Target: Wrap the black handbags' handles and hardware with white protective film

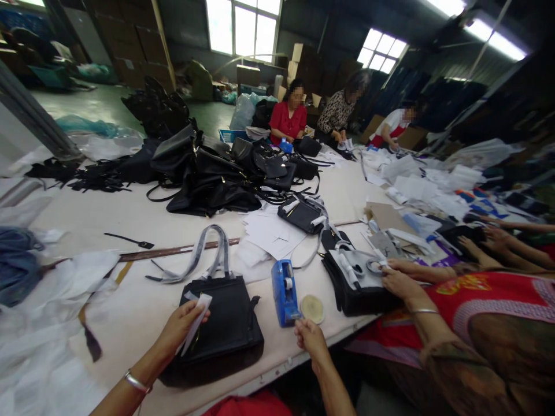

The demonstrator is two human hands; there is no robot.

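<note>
A black handbag (225, 320) lies on the table in front of me, its two handles (217, 248) wrapped in clear film and stretched out behind it. My left hand (188, 318), at the bag's left side, is closed on a folded strip of white wrapping paper (197, 323) held over the bag. To the right of the bag stands a blue tape dispenser (284, 294). The fingers of my right hand (311, 338) are pinched at its front end, on the end of the tape, which is barely visible. A round, yellowish roll (312, 308) sits beside the dispenser.
A co-worker's hands (401, 280) work on another black bag (355, 283) close on my right. Black bags (217, 179) are heaped across the table. White sheets (273, 231) lie behind the dispenser, and white wrapping (56, 335) covers the left side. Several people sit or stand beyond.
</note>
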